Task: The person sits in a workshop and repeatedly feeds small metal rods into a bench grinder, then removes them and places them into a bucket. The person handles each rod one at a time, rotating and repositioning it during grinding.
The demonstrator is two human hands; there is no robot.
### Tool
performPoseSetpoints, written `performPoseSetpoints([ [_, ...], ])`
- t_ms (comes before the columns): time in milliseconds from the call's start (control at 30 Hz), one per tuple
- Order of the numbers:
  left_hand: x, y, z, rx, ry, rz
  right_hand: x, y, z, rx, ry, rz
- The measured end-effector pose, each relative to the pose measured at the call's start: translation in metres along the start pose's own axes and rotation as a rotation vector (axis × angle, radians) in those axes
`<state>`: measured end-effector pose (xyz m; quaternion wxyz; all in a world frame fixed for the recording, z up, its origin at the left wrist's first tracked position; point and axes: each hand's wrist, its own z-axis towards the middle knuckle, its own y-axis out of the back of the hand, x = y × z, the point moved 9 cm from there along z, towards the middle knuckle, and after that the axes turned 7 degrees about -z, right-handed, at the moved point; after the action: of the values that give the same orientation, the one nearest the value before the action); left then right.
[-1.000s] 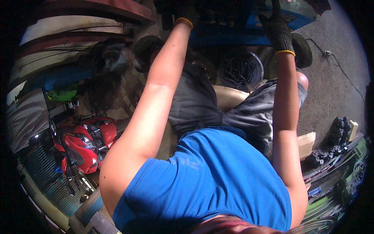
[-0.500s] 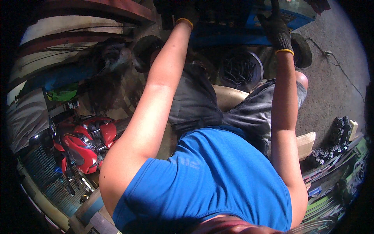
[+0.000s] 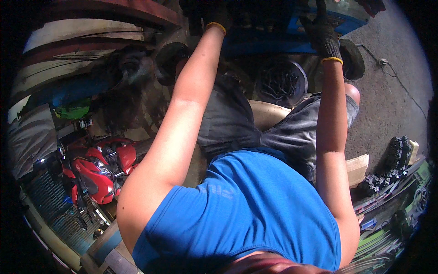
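Dark-gloved, yellow-cuffed left hand [image 3: 221, 13], shadowed at upper centre; matching right hand [image 3: 323, 37] at the blue, boxlike metal machine [image 3: 355, 21], upper right. Neither grip's state can be told.

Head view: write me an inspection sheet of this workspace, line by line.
Surface: rough grey floor.
Job's things: blue boxy machine; round dark basin holding dark bent pieces.
Clutter: flat tan cardboard piece; dark bundle with pale ends.
Hands: left hand in dark yellow-cuffed glove, shadowed; right hand gloved alike, at the machine; both grips unclear.
Cables: thin dark cord with pale connector, on the floor.
Surroundings: glossy red motorcycle, left.
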<state>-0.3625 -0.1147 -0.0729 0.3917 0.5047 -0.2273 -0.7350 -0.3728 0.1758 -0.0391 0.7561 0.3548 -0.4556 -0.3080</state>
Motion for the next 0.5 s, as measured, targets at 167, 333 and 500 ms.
performPoseSetpoints([
  [167, -0.001, -0.001, 0.000, 0.000, -0.001, 0.006, -0.006, -0.001, 0.001, 0.046, -0.116, 0.079],
  [333, -0.004, -0.002, 0.002, 0.005, -0.003, 0.007, -0.009, -0.002, 0.000, 0.008, -0.107, 0.032],
  [500, -0.002, -0.001, 0.000, 0.003, -0.001, 0.017, -0.005, -0.002, 0.002, -0.019, -0.080, -0.062],
])
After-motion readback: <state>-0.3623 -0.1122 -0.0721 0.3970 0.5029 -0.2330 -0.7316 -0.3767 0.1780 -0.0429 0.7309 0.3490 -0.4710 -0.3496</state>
